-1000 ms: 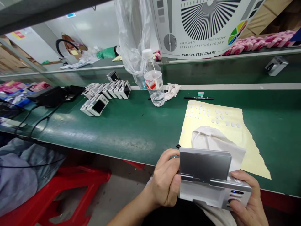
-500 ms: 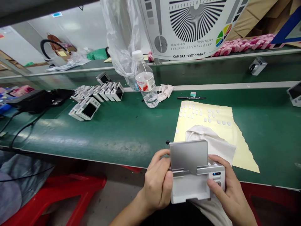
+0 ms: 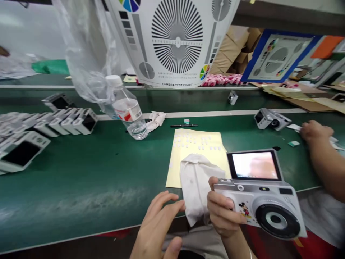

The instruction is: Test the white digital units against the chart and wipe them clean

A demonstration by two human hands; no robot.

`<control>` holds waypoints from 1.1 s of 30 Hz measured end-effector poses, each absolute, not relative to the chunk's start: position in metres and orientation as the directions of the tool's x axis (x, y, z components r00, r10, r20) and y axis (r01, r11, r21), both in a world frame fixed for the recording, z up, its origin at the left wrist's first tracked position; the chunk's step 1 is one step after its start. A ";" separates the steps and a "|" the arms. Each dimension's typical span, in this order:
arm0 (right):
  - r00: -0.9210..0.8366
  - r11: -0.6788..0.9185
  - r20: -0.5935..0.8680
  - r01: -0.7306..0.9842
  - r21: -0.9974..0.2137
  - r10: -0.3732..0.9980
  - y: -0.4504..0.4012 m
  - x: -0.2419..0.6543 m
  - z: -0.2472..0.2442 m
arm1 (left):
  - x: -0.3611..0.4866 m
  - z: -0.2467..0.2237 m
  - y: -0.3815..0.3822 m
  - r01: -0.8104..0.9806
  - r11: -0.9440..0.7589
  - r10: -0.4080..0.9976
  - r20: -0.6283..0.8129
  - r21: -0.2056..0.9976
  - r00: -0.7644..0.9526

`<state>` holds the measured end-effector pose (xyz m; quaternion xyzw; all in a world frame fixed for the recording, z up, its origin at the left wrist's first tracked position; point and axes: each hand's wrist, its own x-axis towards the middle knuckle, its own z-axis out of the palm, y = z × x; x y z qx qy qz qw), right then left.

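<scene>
My right hand [image 3: 225, 212] grips a silver digital camera [image 3: 269, 205] by its side. The lens faces me, and a small cartoon mouse decorates the front. Its flip screen [image 3: 254, 164] stands raised above the body and glows with a pale pinkish picture. To the left, my left hand [image 3: 161, 223] is empty, its fingers apart, near the edge of a white cloth [image 3: 198, 180]. That cloth lies partly over a yellow paper sheet [image 3: 172, 176] bearing small pale stickers, and it hangs past the table edge.
White cameras [image 3: 21, 151] stand in rows at the left. A water bottle [image 3: 128, 111] is behind, below a camera test chart [image 3: 178, 46]. A pen [image 3: 184, 126] lies past the sheet. At right, a co-worker's hand [image 3: 316, 135] is near more cameras [image 3: 275, 118] on the green table [image 3: 88, 180].
The camera has turned from its back to its lens side and moved right in my right hand. My left hand has let go of it. The view has swung right, showing a co-worker's arm.
</scene>
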<state>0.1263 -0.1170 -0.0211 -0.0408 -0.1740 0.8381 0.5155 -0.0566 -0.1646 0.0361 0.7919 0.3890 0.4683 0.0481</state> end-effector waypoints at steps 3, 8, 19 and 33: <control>-0.330 -0.298 0.068 -0.911 -0.287 0.942 -0.117 0.122 -0.021 | -0.058 0.030 -0.164 0.618 -0.651 0.698 0.668 0.441 0.258; -0.207 -0.216 -0.072 -0.851 -0.479 0.976 -0.121 0.122 -0.017 | -0.062 0.025 -0.159 0.591 -0.716 0.624 0.720 0.371 0.304; -0.230 -0.160 -0.059 -0.450 -0.878 0.971 -0.130 0.125 0.014 | -0.058 0.034 -0.163 -0.266 -0.370 0.919 0.393 0.890 0.039; -0.354 -0.401 -0.270 -0.376 -0.835 0.896 -0.143 0.119 0.030 | -0.054 0.030 -0.164 -0.323 -0.388 0.920 0.343 0.863 -0.189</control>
